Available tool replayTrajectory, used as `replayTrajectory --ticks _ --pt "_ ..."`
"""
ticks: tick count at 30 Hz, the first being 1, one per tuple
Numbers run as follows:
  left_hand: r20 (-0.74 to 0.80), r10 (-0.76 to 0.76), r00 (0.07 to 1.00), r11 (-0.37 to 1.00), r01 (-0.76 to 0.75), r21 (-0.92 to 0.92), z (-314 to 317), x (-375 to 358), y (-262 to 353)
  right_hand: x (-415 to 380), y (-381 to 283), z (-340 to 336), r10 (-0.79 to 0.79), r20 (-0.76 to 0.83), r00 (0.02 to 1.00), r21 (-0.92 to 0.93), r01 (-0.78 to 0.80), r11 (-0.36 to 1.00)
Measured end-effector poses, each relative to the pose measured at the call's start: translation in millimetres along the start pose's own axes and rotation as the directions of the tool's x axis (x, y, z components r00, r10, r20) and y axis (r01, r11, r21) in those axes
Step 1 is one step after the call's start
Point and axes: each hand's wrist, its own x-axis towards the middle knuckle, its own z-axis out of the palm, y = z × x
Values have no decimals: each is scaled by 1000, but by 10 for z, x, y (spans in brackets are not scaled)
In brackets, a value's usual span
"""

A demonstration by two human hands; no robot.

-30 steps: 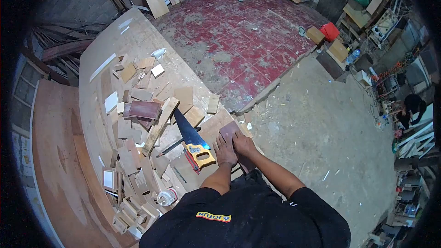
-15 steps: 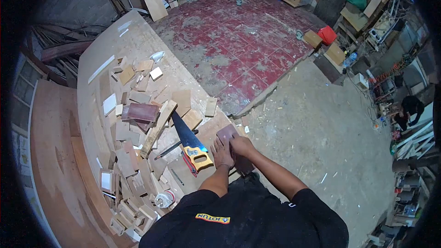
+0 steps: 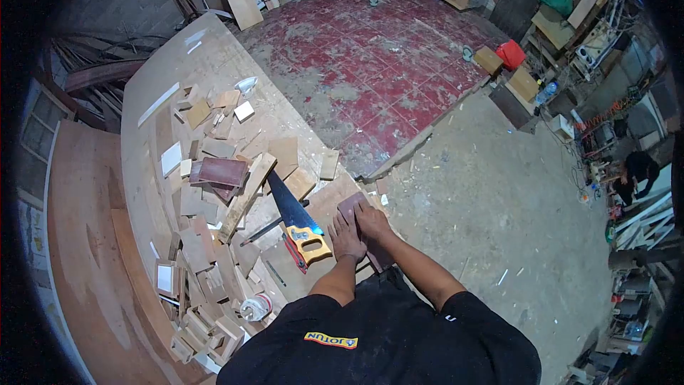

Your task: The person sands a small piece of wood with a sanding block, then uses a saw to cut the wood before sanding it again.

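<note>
A narrow reddish-brown board (image 3: pixel 351 203) lies at the edge of the worktable, close to my body. My left hand (image 3: pixel 347 241) holds it along its left side, with the fingers reaching forward onto it. On top of the board, my right hand (image 3: pixel 372 221) presses down with its fingers together. Whatever may be under those fingers is hidden. Left of my hands lies a handsaw (image 3: pixel 311 244) with a yellow handle and dark blade. A red-handled tool (image 3: pixel 294 254) touches its left side, and a dark bar (image 3: pixel 263 230) lies under the blade.
Wood offcuts (image 3: pixel 199 242) cover much of the worktable (image 3: pixel 214 46). A white-and-red container (image 3: pixel 256 307) stands near my left arm. Past the table are red floor tiles (image 3: pixel 370 85) and a concrete floor (image 3: pixel 470 185). Another person (image 3: pixel 639 173) crouches at far right.
My right hand has slid slightly forward along the board, and its fingers reach farther toward the far end. My left hand stays at the board's left side. The camera view has shifted slightly.
</note>
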Motion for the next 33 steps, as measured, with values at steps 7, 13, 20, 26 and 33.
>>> replayTrajectory --ticks 7,13,20,26,33 --pt "-37 10 999 999 -11 -51 -51 -20 16 12 -63 -87 -3 50 999 -22 4 1000" --pt "-3 23 1000 1000 -23 12 -11 0 -16 -107 1 -52 -50 60 997 -31 52 998" --pt "9 29 1000 997 -30 65 37 21 -34 -295 -75 -261 -78 139 987 -51 86 995" --pt "-58 20 998 1000 -21 -11 209 70 -77 -382 -86 -298 -61 247 967 -56 77 995" --pt "-97 20 995 1000 -19 19 314 82 -105 -388 -139 -409 -53 338 940 -65 80 995"
